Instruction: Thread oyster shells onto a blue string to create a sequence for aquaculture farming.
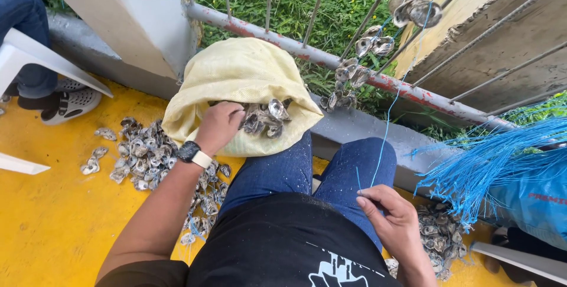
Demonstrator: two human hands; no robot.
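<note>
Grey oyster shells (pixel 264 118) fill the mouth of a pale yellow woven sack (pixel 239 74), which leans against the person's left knee at the far edge of the yellow floor (pixel 53 222). The left hand (pixel 218 126), a black watch (pixel 190 151) on its wrist, reaches into the sack's opening, fingers curled down among the shells; whether they grip one cannot be told. The right hand (pixel 391 221) rests near the right thigh, its fingers pinched on a thin blue string (pixel 387 115). That string runs up and far to a chain of threaded shells (pixel 366 56) hanging against a rusty painted railing (pixel 366 71). Loose shells lie in a heap (pixel 144 154) on the floor left of the sack, and another pile (pixel 440 237) sits at the right, just below a bundle of blue strings (pixel 496 163). At far left, another person's jeans, grey sandal (pixel 71 105) and white plastic chair (pixel 35 56) show.
</note>
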